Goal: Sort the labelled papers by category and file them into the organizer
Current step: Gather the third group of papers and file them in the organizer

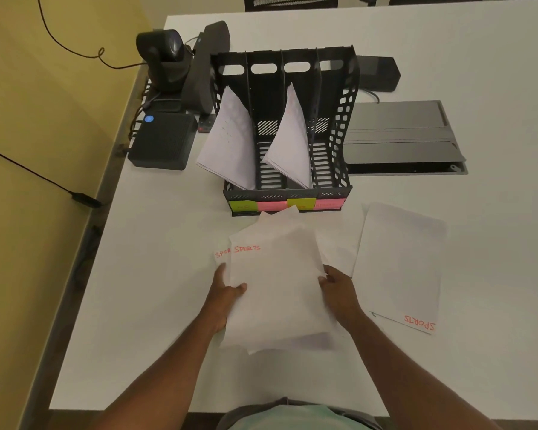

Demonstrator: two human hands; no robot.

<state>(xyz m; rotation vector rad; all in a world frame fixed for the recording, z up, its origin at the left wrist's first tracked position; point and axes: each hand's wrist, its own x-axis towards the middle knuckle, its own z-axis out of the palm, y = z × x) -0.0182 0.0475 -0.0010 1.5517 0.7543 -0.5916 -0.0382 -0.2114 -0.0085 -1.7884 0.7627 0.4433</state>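
Now gathering step: left hand [227, 293] and right hand [336, 283] grasp SPORTS stack [277, 274] by edges; next, likely square it, collect stray SPORTS sheet [401, 268], then slot into organizer [339, 125].

Your stack of white papers [280, 283] sits fanned and uneven, red "SPORTS" showing on the top two sheets. To your right, loose sheets [401, 268] lie flat, one reading "SPORTS" upside down to you. Your black four-slot organizer [342, 125] stands beyond, papers leaning in the first [230, 141] and third [291, 141] slots, green and pink labels along its front.
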